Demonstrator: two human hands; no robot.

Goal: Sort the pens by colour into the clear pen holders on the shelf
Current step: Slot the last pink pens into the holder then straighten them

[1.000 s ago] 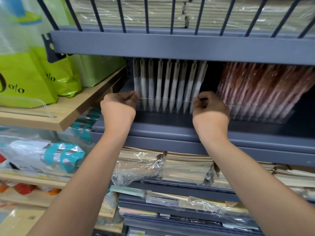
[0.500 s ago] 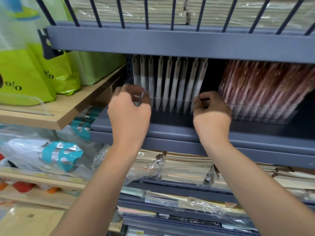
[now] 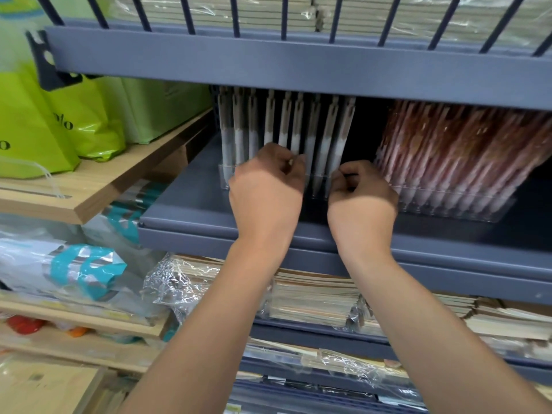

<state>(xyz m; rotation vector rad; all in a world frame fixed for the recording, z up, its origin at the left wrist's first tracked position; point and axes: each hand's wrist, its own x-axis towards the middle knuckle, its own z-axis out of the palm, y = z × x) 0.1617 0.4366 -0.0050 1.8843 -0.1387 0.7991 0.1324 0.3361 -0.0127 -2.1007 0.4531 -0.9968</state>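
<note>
A row of white pens [image 3: 313, 127] with grey-brown upper parts stands in a clear pen holder [image 3: 224, 174] on the grey shelf [image 3: 185, 204]. My left hand [image 3: 265, 189] is at the middle of this row, fingers curled, pinching the lower end of one white pen. My right hand [image 3: 363, 201] curls its fingers over the holder's right end. To the right, a dense batch of pink pens [image 3: 454, 150] leans in a second clear holder [image 3: 466, 212]. The front of the white-pen holder is hidden behind my hands.
The shelf above [image 3: 298, 67] hangs low over the pens. Wrapped notebook stacks [image 3: 313, 297] fill the shelves below. Green bags [image 3: 44, 127] sit on a wooden shelf [image 3: 104, 186] at the left, with plastic-wrapped items [image 3: 74, 267] beneath.
My left hand has moved right from the holder's left end to the middle of the white row and closed on a pen. The right hand has stayed at the right end.
</note>
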